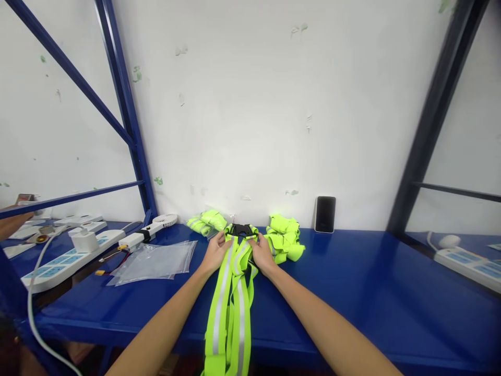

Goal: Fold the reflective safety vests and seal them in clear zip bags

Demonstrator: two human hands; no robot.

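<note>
A neon yellow-green reflective strap harness with silver stripes hangs over the front edge of the blue table. Its black buckle lies at the top, between my hands. My left hand pinches the strap on the buckle's left side. On the right side, my right hand is closed on the strap too. Behind my right hand sits a heap of similar yellow-green straps. A bundle in clear plastic rests behind my left hand, near the wall.
Clear plastic bags lie left on the blue table, beside a small white fan, wires and a white power strip. A black-faced device leans on the wall. Another person's arm shows far left.
</note>
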